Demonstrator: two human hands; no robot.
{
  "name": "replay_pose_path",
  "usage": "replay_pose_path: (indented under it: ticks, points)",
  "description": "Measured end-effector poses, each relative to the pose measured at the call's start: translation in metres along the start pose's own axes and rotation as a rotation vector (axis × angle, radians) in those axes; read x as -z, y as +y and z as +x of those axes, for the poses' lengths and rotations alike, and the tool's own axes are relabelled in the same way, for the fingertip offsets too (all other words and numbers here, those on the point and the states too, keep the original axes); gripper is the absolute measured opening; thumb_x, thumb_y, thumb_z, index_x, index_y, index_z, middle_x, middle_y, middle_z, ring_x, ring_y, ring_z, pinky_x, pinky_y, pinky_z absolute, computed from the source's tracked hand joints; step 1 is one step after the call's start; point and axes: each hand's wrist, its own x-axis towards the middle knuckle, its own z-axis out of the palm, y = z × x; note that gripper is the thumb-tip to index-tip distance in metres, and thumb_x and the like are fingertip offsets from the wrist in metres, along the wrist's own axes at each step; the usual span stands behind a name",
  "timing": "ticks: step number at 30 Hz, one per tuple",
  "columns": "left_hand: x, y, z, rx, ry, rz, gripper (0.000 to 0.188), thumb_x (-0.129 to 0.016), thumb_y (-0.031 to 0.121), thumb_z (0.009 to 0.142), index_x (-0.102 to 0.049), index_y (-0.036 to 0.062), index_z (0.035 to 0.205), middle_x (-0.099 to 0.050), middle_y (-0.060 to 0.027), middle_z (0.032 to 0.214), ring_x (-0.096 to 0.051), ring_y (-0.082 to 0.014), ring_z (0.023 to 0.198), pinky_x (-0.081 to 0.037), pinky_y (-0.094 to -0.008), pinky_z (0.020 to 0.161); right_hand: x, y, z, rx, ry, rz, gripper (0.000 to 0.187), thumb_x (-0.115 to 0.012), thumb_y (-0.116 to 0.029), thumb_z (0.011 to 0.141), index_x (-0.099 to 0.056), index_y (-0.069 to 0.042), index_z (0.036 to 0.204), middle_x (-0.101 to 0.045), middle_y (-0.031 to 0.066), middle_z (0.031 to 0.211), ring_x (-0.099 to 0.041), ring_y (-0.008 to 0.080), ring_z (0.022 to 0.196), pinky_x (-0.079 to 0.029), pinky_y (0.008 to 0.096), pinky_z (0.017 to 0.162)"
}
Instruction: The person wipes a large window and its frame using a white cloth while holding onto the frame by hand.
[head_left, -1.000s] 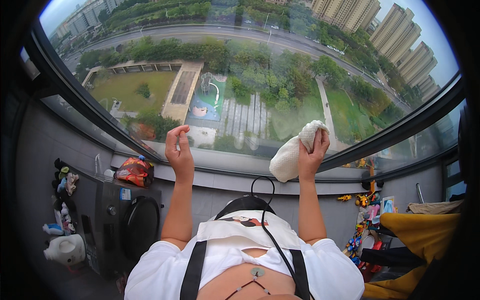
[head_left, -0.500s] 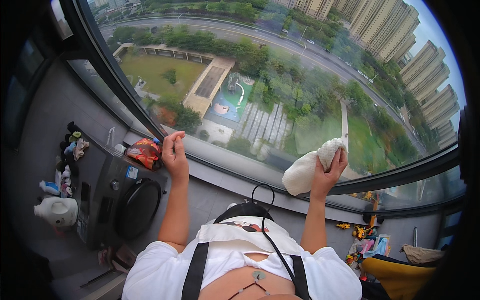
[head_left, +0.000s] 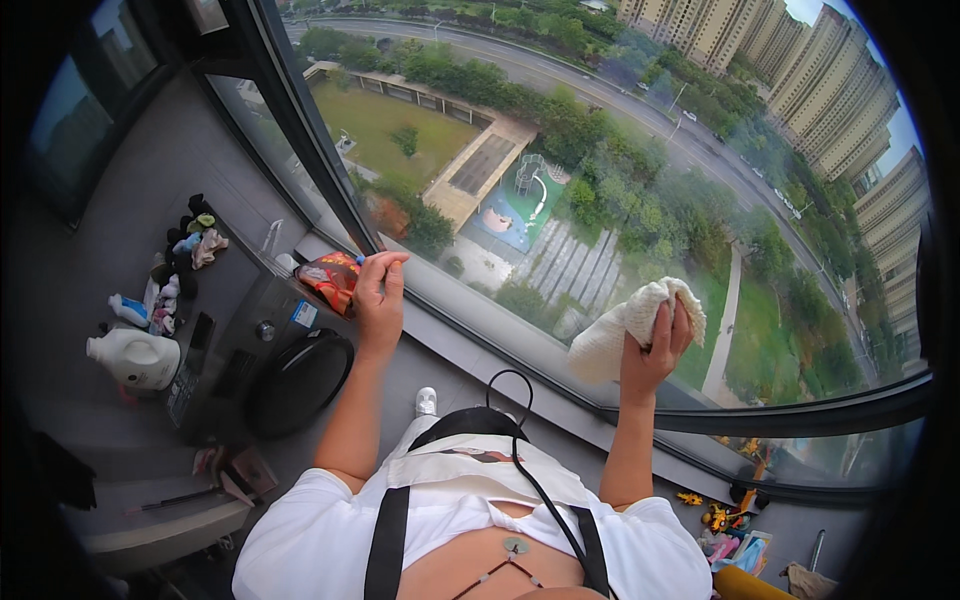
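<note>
A white, waffle-textured cloth point(head_left: 608, 338) is bunched in my right hand point(head_left: 652, 358), whose fingers are bent over its right side. The cloth is up at the large window pane point(head_left: 560, 270); whether it touches the glass I cannot tell. My left hand point(head_left: 380, 300) is raised beside the lower end of the dark window post point(head_left: 345, 205). Its fingers are curled closed, and what they grip, if anything, is hidden. Just left of that hand, a red and orange patterned bag point(head_left: 332, 280) sits on top of the grey front-loading washing machine point(head_left: 240, 345).
A white jug point(head_left: 138, 358) and a row of small socks and cloths point(head_left: 190, 240) lie by the machine on the left. Bright toys point(head_left: 725, 520) are on the floor at lower right, near something yellow point(head_left: 745, 585). A black cord point(head_left: 515, 440) loops before my chest.
The whole view has turned, shifting window and machine to the right. My right fingers now bend further over the cloth. My left hand stays by the window post. A white shoe has come into view.
</note>
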Motion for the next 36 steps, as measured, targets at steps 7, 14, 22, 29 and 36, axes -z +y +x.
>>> replay_pose_path:
  ticks: [7,14,22,29,36]
  points:
    - [0.033,-0.023,0.054,-0.154,-0.071,-0.069,0.011,-0.054,0.008,0.09,-0.063,0.0031,0.095,-0.061,-0.011,0.094,-0.06,-0.0269,0.091,-0.047,-0.0328,0.08,-0.022,-0.028,0.043,-0.311,0.346,0.036,0.057,-0.066,-0.013,0.085,-0.042,0.0,0.135,-0.04,0.0177,0.137,-0.038,0.034,0.128,-0.034,0.0457,0.103]
    - [0.138,-0.081,0.109,-0.074,0.004,-0.044,0.013,-0.054,0.009,0.091,-0.063,0.0013,0.095,-0.062,-0.0083,0.093,-0.06,-0.0211,0.087,-0.046,-0.0296,0.079,-0.14,-0.128,0.065,-0.15,0.256,-0.088,0.067,-0.073,-0.014,0.072,-0.048,-0.008,0.134,-0.04,0.0154,0.138,-0.038,0.0336,0.125,-0.031,0.0442,0.103]
    - [0.194,-0.124,0.128,-0.006,0.036,-0.046,0.014,-0.052,0.008,0.092,-0.064,0.0014,0.094,-0.062,-0.0077,0.092,-0.06,-0.0194,0.086,-0.046,-0.0284,0.079,-0.22,-0.233,0.118,-0.031,0.017,-0.175,0.074,-0.076,-0.01,0.061,-0.051,-0.018,0.131,-0.039,-0.0002,0.141,-0.038,0.027,0.124,-0.029,0.0424,0.102]
    - [0.193,-0.137,0.132,0.011,0.013,-0.095,0.014,-0.051,0.007,0.092,-0.064,0.0014,0.096,-0.062,-0.0072,0.092,-0.059,-0.0188,0.087,-0.045,-0.028,0.079,-0.264,-0.259,0.114,0.174,-0.273,-0.272,0.077,-0.074,-0.007,0.064,-0.047,-0.022,0.134,-0.035,-0.0066,0.146,-0.038,0.0205,0.127,-0.028,0.0402,0.1]
    - [0.207,-0.155,0.137,0.093,0.042,-0.136,0.015,-0.05,0.007,0.093,-0.063,0.0012,0.096,-0.061,-0.0061,0.091,-0.057,-0.0153,0.087,-0.044,-0.0256,0.078,-0.252,-0.266,0.122,-0.076,-0.286,-0.271,0.079,-0.072,-0.006,0.067,-0.042,-0.022,0.138,-0.028,-0.0057,0.15,-0.037,0.0274,0.126,-0.031,0.0481,0.101]
